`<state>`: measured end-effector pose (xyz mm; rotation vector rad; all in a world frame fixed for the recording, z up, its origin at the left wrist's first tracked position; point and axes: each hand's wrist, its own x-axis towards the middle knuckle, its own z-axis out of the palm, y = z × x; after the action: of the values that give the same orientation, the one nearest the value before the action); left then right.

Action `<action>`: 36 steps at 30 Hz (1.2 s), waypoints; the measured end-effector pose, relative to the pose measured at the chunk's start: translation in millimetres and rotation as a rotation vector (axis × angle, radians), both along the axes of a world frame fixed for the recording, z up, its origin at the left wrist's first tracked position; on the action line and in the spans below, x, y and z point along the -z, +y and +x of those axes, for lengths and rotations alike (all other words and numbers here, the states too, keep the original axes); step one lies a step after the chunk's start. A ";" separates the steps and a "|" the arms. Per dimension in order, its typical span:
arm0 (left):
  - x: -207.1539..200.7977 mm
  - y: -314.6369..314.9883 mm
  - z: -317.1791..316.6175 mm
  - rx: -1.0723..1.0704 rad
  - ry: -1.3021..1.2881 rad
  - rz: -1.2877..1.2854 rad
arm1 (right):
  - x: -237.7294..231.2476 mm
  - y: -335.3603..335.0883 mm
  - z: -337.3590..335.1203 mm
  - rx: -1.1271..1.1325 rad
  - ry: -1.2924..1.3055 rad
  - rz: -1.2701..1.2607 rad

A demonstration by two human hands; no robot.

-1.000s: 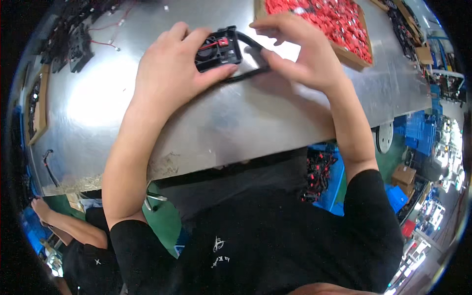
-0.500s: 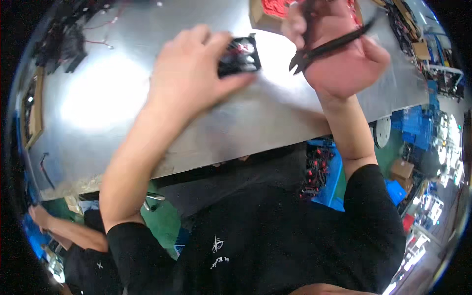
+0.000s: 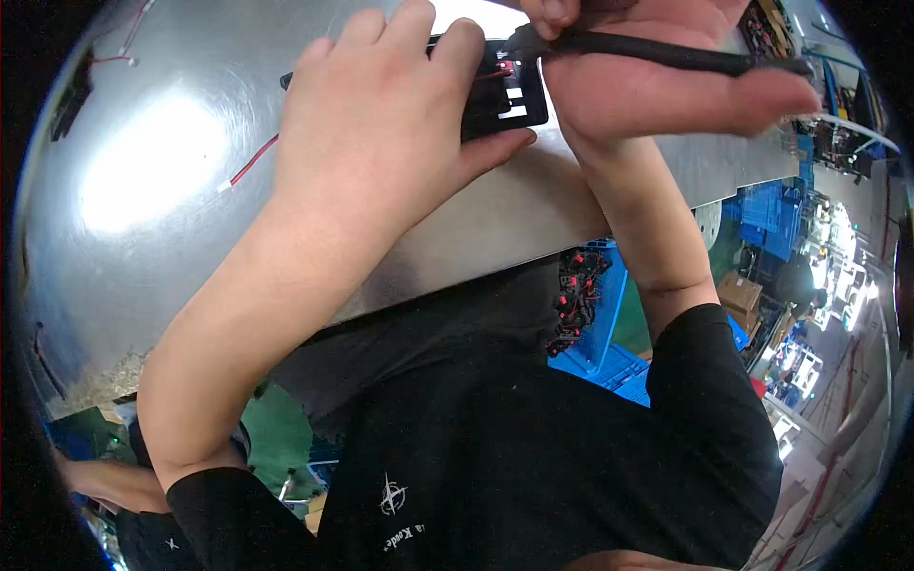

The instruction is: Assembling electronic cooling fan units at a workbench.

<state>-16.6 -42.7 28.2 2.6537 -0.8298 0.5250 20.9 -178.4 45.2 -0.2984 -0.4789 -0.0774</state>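
My left hand (image 3: 381, 114) is closed over a flat black electronic module (image 3: 484, 119) at the top middle of the metal table (image 3: 476, 224). White patches and a small red connector with wires show on its uncovered right part. A red and black cable (image 3: 255, 160) with a white plug sticks out left of the hand. My right hand (image 3: 657, 90) grips black pliers (image 3: 657, 49), one long handle lying across the palm toward the thumb. Their tip is at the module's upper right part, near the red connector; whether it touches cannot be made out.
Loose wires (image 3: 119, 59) lie at the table's far left. Below the table's front edge stands a blue crate (image 3: 605, 328) with black and red parts (image 3: 574, 300). Another person's forearm (image 3: 114, 482) is at lower left. Blue bins (image 3: 766, 214) and cardboard boxes (image 3: 738, 297) stand at right.
The pliers have come to the module, and my right hand has moved up. My left hand's fingers lie further over the module. The view has shifted; the red-filled box has left the picture.
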 end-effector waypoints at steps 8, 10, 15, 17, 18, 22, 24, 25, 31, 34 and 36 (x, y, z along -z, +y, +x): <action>0.5 4.9 -0.2 0.004 -0.003 -0.039 | 4.9 12.4 10.3 0.026 -0.005 -0.055; 6.8 8.0 3.7 0.009 0.010 -0.048 | 3.5 12.9 9.4 0.047 0.019 -0.074; 8.9 9.4 4.7 0.023 0.034 -0.053 | 5.8 17.2 14.1 0.086 -0.031 -0.103; 8.1 8.9 4.8 0.015 0.033 -0.041 | 6.9 15.1 16.5 0.102 -0.036 -0.133; 8.5 8.3 5.4 0.018 0.032 -0.041 | 10.9 8.7 22.5 0.068 -0.030 -0.224; 10.3 9.8 6.3 -0.010 0.023 -0.056 | -9.3 8.6 8.5 0.044 0.021 -0.536; 6.9 11.1 6.9 -0.019 0.023 -0.057 | -9.5 7.7 9.0 0.009 -0.007 -0.519; 5.4 11.9 7.1 -0.015 0.037 -0.031 | -8.3 6.4 4.9 0.161 0.130 -0.762; 10.1 17.6 16.8 0.018 0.040 -0.027 | -2.4 -9.4 13.7 -0.182 0.282 -0.510; 11.6 26.1 29.8 0.091 0.092 -0.048 | 4.5 -23.6 20.9 -0.255 0.193 -0.661; 3.7 35.0 37.5 0.145 0.136 -0.046 | 7.1 -30.6 25.5 -0.307 0.162 -0.616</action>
<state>20.9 -7.7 24.5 2.5305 -0.9473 0.3191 46.4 -209.0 38.1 -0.8234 -0.3733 0.3985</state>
